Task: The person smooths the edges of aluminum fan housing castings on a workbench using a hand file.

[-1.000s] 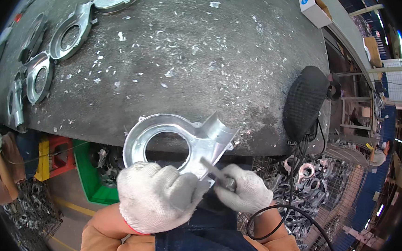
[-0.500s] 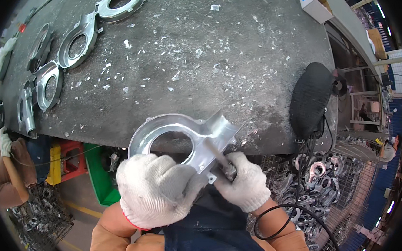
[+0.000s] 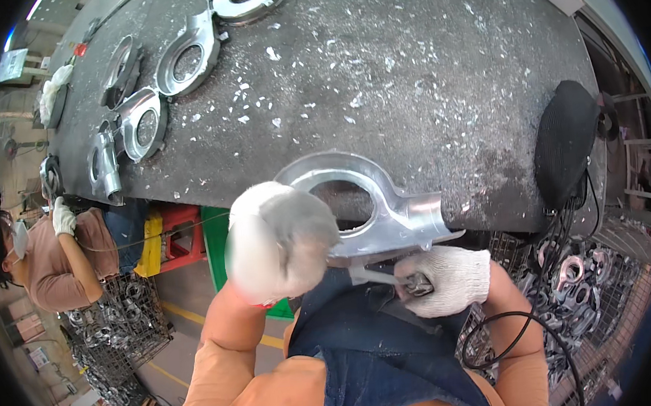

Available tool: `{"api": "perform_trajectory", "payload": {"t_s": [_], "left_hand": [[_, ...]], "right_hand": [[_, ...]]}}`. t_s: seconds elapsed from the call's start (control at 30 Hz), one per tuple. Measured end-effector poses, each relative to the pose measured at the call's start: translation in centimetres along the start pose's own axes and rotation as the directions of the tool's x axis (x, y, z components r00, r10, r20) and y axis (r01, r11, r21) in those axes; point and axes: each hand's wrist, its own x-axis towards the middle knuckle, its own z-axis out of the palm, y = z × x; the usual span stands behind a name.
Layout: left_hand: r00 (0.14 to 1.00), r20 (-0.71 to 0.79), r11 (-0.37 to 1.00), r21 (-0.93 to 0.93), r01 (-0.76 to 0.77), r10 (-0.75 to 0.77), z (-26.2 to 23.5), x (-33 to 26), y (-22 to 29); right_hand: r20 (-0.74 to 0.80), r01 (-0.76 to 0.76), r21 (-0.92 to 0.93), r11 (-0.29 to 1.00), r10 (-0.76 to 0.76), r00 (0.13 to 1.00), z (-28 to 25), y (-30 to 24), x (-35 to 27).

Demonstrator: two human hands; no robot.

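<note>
A shiny ring-shaped metal casting (image 3: 399, 224) with a spout-like channel is held at the near table edge. My left hand (image 3: 279, 240), in a white knit glove and blurred by motion, grips its left rim. Just under the casting's near edge, my gloved right hand (image 3: 451, 279) is closed around a short hand tool (image 3: 419, 284). The tool's pale, thin tip points left toward the casting and is smeared, so its exact kind is unclear.
Several similar castings (image 3: 188, 58) lie at the table's far left. Shavings litter the dark tabletop (image 3: 438, 89). A black mesh-covered object (image 3: 566, 137) stands at right, above a wire basket of castings (image 3: 573, 284). A black cable (image 3: 492, 323) loops by my right forearm. Another person (image 3: 65, 259) works at left.
My view has swung, shifting the table rightward. The casting has turned so its spout points more to the right, and the tool has dropped from its upper face to below its near edge.
</note>
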Motion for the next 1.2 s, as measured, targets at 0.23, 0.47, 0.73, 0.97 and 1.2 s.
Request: {"api": "perform_trajectory", "payload": {"t_s": [0.23, 0.47, 0.73, 0.97, 1.2], "left_hand": [[0.881, 0.403, 0.857, 0.332, -0.394, 0.248, 0.0, 0.7, 0.8], [0.772, 0.552, 0.741, 0.364, -0.564, 0.316, 0.7, 1.5, 1.8], [0.817, 0.435, 0.757, 0.362, -0.544, 0.378, 1.2, 1.4, 1.0], [0.783, 0.572, 0.732, 0.421, -0.535, 0.244, 0.8, 1.5, 1.7], [0.881, 0.389, 0.816, 0.394, -0.422, 0.268, 0.6, 0.4, 1.1]], "right_hand": [[-0.083, -0.257, -0.452, 0.854, 0.247, 0.965, 0.4, -2.6, -4.6], [-0.238, -0.3, -0.527, 0.795, 0.201, 0.95, -1.2, -2.6, -4.6], [-0.222, -0.302, -0.421, 0.855, 0.226, 0.949, -0.8, -1.4, -4.3], [-0.034, -0.3, -0.524, 0.797, 0.332, 0.943, 0.8, -1.9, -3.1], [-0.431, -0.178, -0.384, 0.906, -0.006, 0.902, 2.1, -0.1, -5.5]]}}
